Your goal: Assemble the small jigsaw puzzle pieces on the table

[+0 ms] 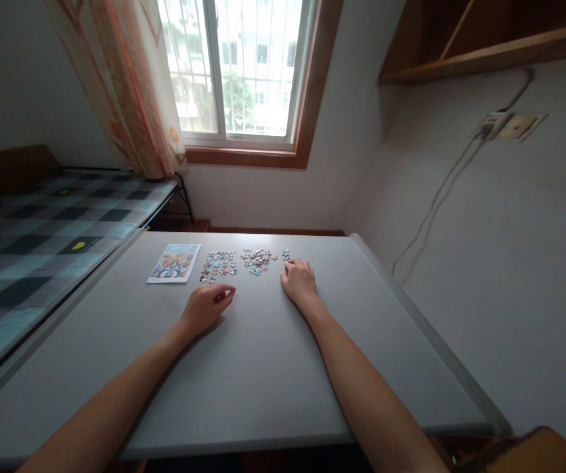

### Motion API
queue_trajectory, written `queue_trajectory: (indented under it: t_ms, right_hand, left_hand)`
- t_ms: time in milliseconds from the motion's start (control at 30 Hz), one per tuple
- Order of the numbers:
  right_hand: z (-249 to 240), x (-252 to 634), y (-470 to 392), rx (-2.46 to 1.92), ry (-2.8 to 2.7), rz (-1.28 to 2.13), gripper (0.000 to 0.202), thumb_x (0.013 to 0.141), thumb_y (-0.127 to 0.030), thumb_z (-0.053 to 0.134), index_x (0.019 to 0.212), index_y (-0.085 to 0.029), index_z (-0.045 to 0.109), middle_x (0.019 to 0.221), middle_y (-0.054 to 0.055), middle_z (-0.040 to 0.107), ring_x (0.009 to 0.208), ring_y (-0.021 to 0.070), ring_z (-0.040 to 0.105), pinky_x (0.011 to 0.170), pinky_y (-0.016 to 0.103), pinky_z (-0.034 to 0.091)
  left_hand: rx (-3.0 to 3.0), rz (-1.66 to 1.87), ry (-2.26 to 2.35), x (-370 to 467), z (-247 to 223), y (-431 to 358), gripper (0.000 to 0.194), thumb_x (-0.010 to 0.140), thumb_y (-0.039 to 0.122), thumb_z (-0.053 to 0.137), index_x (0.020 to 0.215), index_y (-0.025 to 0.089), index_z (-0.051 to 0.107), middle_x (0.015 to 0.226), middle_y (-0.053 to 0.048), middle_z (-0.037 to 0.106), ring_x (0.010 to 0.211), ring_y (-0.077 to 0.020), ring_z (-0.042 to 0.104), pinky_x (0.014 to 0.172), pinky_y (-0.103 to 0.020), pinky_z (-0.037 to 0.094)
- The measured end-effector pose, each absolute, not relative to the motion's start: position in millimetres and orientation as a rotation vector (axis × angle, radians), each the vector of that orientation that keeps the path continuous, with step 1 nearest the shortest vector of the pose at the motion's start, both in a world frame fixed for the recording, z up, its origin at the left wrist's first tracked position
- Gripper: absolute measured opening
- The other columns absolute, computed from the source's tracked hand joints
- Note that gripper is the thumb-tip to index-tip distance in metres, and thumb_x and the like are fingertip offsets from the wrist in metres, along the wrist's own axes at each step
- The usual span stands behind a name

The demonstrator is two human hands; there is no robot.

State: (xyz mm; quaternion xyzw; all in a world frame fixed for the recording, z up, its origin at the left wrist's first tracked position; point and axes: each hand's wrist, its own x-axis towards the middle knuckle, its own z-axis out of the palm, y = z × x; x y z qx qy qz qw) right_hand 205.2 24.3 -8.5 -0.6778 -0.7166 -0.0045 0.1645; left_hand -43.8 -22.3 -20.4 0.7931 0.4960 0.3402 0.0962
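Observation:
On the pale table, my right hand (pixel 300 279) rests with curled fingers, its fingertips down on a jigsaw puzzle piece (pixel 286 265) that is mostly hidden. Just beyond them lies a small group of puzzle pieces (pixel 286 253). My left hand (pixel 208 307) is held low over the tabletop with its fingers drawn together; whether a small piece is between them cannot be seen. In front of it, several puzzle pieces (pixel 218 264) are spread out in loose rows. A denser heap of pieces (pixel 259 258) lies between the two hands, farther back.
A printed picture sheet (pixel 174 264) lies left of the pieces on the table (pixel 253 374). A bed with a checked cover (pixel 66 223) stands along the left. Behind are a curtain (pixel 129 85) and a barred window (pixel 243 72). A cable (pixel 433 203) hangs on the right wall.

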Motion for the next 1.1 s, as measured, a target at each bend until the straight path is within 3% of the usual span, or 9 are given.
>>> queue_trajectory:
  t_ms: [800, 1100]
  right_hand:
    - [-13.2, 207.1, 27.0, -1.875, -2.017, 0.009, 0.036, 0.087, -0.028, 0.045, 0.118, -0.019, 0.061, 0.124, 0.010, 0.055, 0.106, 0.0273, 0.044, 0.087, 0.038, 0.038]
    - [-10.9, 195.4, 25.4, -1.596, -2.034, 0.191, 0.031, 0.089, -0.024, 0.045, 0.112, -0.017, 0.064, 0.100, 0.008, 0.060, 0.094, 0.0175, 0.054, 0.089, 0.027, 0.041]
  left_hand:
    - [2.354, 0.992, 1.474, -44.5, -21.6, -21.3, 0.018, 0.084, 0.028, 0.055, 0.086, 0.019, 0.070, 0.059, 0.002, 0.060, 0.053, -0.0084, 0.051, 0.055, -0.019, 0.038]
    - [2.334, 0.993, 1.476, -42.4, -17.3, -23.4, 0.018, 0.083, 0.027, 0.055, 0.085, 0.019, 0.071, 0.058, 0.001, 0.060, 0.052, -0.0088, 0.050, 0.054, -0.019, 0.038]
